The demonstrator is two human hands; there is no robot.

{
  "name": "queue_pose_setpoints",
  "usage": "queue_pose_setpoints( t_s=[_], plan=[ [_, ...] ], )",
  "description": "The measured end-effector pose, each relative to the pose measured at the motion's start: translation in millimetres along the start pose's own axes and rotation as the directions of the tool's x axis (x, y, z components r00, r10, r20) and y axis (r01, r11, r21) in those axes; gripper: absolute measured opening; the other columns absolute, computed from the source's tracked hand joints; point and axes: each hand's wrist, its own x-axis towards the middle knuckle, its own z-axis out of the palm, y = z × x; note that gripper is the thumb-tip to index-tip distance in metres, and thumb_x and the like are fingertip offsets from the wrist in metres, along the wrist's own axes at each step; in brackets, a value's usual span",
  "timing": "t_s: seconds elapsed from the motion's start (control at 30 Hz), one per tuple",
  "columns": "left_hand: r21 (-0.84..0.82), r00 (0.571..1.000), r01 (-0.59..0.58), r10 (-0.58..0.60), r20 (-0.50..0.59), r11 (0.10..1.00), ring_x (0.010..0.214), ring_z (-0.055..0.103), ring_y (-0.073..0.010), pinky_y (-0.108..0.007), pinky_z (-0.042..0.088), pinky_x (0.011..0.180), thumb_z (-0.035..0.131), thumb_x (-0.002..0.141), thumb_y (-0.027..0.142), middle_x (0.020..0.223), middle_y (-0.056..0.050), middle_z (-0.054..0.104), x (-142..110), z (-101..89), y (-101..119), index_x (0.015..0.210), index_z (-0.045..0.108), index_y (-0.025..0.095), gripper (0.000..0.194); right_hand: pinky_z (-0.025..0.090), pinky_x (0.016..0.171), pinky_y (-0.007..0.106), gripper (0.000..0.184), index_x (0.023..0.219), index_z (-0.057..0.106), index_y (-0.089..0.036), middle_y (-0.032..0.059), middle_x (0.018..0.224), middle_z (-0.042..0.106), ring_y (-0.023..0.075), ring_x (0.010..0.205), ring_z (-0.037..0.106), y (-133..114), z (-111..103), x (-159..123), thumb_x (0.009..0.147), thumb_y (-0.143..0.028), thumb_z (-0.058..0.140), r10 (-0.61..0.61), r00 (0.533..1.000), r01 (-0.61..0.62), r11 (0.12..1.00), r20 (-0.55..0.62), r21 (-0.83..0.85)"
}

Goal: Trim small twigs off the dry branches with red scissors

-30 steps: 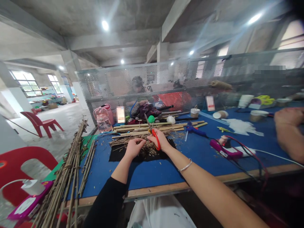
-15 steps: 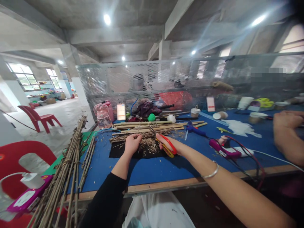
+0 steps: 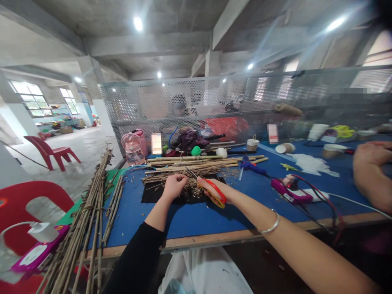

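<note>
My right hand (image 3: 214, 192) is closed round red-handled scissors (image 3: 216, 191), blades pointing up-left over a heap of dry twig cuttings (image 3: 191, 188) lying on a black cloth (image 3: 153, 197). My left hand (image 3: 174, 185) is closed in a pinch on thin twigs at the left side of that heap. Both hands sit close together over the blue table (image 3: 196, 220). Just behind the heap lie a few long bamboo canes (image 3: 196, 163).
A bundle of long dry stalks (image 3: 88, 220) leans over the table's left edge. A purple glue gun (image 3: 290, 192) with cables lies to the right, a blue one (image 3: 251, 166) behind. Another person's arm (image 3: 370, 175) rests at far right. Red chairs (image 3: 49, 153) stand left; a mesh screen (image 3: 214, 106) backs the table.
The scissors tipped from upright to lying low, handles toward me, and my right hand drew back to the right of the heap. My left hand stayed on the twigs.
</note>
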Motion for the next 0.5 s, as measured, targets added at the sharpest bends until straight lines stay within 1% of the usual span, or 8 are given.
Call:
queue_pose_setpoints(
  t_s=[0.17,0.23,0.37,0.43,0.5],
  plan=[
    [0.022,1.0,-0.018,0.018,0.0,1.0,0.047,0.042,-0.0092,-0.021,0.03,0.047,0.053,0.069,0.036,0.051,0.001,0.054,0.6,0.1,-2.1,0.071,0.068,0.012,0.028,0.02,0.029,0.016,0.058,0.073,0.046,-0.019,-0.0063,0.047,0.037,0.0032,0.033,0.024,-0.7,-0.3,-6.8,0.065,-0.077,0.039,0.036,0.999,-0.036,0.999,-0.03,-0.002],
    [0.025,1.0,-0.025,0.026,-0.007,0.999,0.047,0.043,-0.0094,-0.021,0.031,0.047,0.053,0.069,0.035,0.051,0.001,0.055,0.6,0.1,-1.8,0.07,0.068,0.013,0.027,0.021,0.029,0.015,0.058,0.073,0.044,-0.02,-0.0065,0.049,0.037,0.0029,0.033,0.025,-1.0,-0.2,-9.1,0.066,-0.077,0.037,0.034,0.999,-0.034,0.999,-0.015,-0.002],
    [0.009,0.999,0.006,-0.006,-0.035,1.0,0.046,0.044,-0.0098,-0.021,0.032,0.047,0.052,0.07,0.036,0.05,0.0,0.055,0.2,0.0,0.6,0.069,0.068,0.013,0.029,0.028,0.031,0.016,0.059,0.071,0.041,-0.02,-0.0059,0.051,0.039,0.0033,0.034,0.029,0.0,-0.3,-9.7,0.066,-0.078,0.034,0.013,1.0,-0.013,1.0,0.014,-0.001],
    [0.001,0.999,0.001,-0.001,-0.035,1.0,0.047,0.045,-0.0102,-0.021,0.033,0.048,0.052,0.071,0.037,0.051,0.0,0.057,0.3,0.2,0.8,0.068,0.067,0.012,0.029,0.028,0.031,0.016,0.06,0.07,0.043,-0.019,-0.0054,0.052,0.04,0.0036,0.034,0.03,0.2,-0.1,-8.4,0.066,-0.078,0.034,0.004,1.0,-0.004,1.0,0.022,0.002],
    [-0.006,0.999,-0.032,0.032,-0.023,0.999,0.05,0.048,-0.0108,-0.021,0.035,0.051,0.052,0.071,0.037,0.054,-0.001,0.059,0.6,0.7,-0.4,0.069,0.067,0.012,0.029,0.026,0.031,0.016,0.061,0.073,0.045,-0.019,-0.0058,0.05,0.039,0.0037,0.034,0.03,-0.1,0.8,-7.0,0.065,-0.078,0.035,0.011,1.0,-0.011,1.0,0.02,0.001]
  ],
)
